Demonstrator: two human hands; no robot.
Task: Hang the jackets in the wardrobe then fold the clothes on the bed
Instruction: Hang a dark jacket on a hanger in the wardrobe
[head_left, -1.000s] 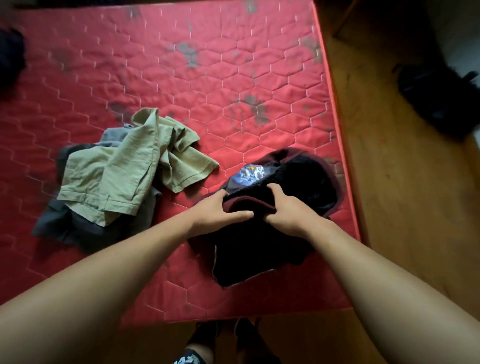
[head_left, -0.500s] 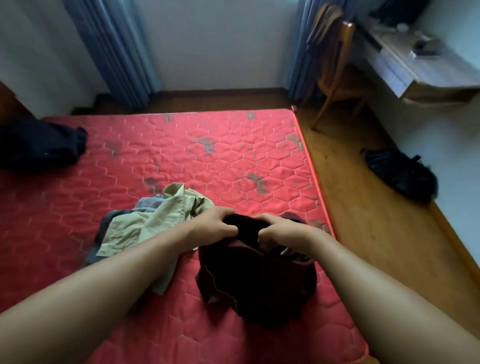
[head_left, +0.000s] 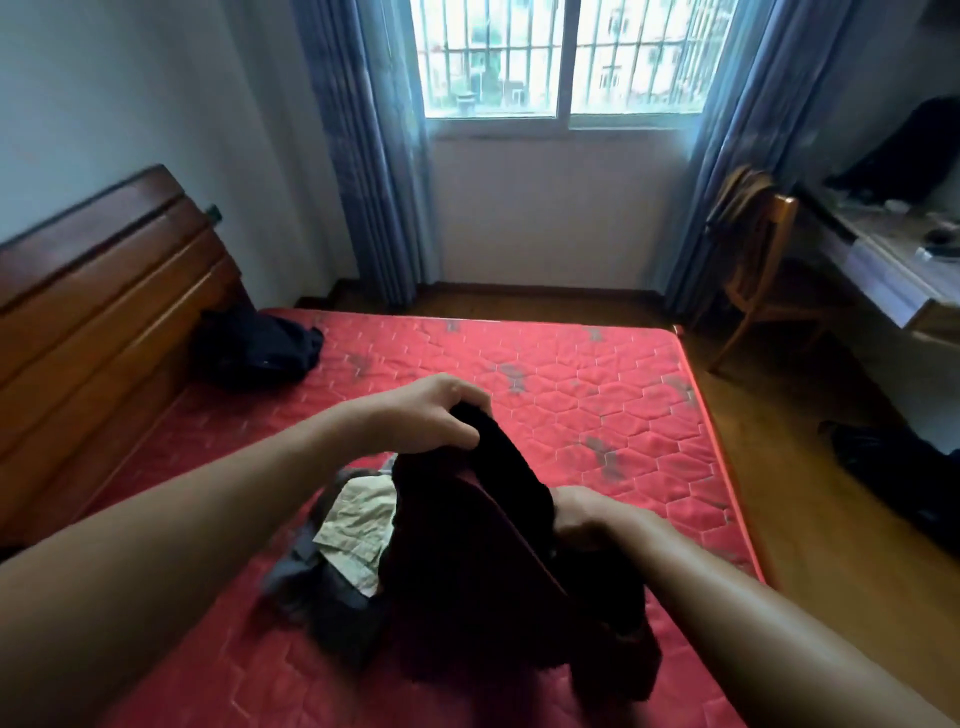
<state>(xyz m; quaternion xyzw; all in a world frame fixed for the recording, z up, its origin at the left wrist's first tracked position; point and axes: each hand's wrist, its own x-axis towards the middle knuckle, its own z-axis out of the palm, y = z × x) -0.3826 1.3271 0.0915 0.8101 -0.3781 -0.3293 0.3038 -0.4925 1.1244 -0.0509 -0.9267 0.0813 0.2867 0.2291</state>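
Moved: both hands have raised the dark garment (head_left: 467, 571) off the bed (head_left: 597, 415), the left hand (head_left: 431, 415) now higher than the right hand (head_left: 587, 519), and the view has tipped up toward the window (head_left: 561, 57).
Left grip: fingers curled over the garment's top edge, holding it up.
Right grip: clenched round a fold lower down and to the right.
Garment position: slung between the 2 hands above the near half of the bed, its lower part sagging to the mattress just beside the clothes pile (head_left: 358, 519).
Handling: it looks soft, limp and fairly thick, probably light, and unlikely to slip or suffer from a firm grip. Shoulder seams or 2 hem corners seem the best holds for shaking it flat.
Count: 1 held garment; 1 pile showing 2 pieces, khaki and grey; 1 dark bundle (head_left: 254, 348) by the headboard (head_left: 104, 291); 1 draped garment (head_left: 737, 200) on the chair (head_left: 774, 244); 1 dark heap (head_left: 893, 467) on the floor (head_left: 831, 571).
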